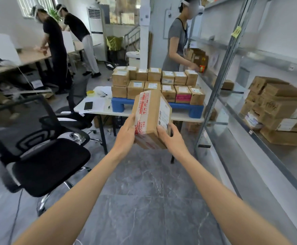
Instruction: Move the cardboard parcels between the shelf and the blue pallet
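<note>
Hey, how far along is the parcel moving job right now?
Done: many cardboard parcels sit stacked on the blue pallet. In hand: the left hand and right hand hold one red-taped parcel in mid-air, facing the pallet. Left: a pile of shelf parcels on the shelf at right, if they are headed for the pallet; the direction isn't certain.

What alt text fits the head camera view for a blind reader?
A person's left hand and right hand hold a tilted brown cardboard parcel with red-printed tape. Ahead, a blue plastic pallet on a white table carries stacked parcels; a grey metal shelf with more boxes stands at right.
</note>
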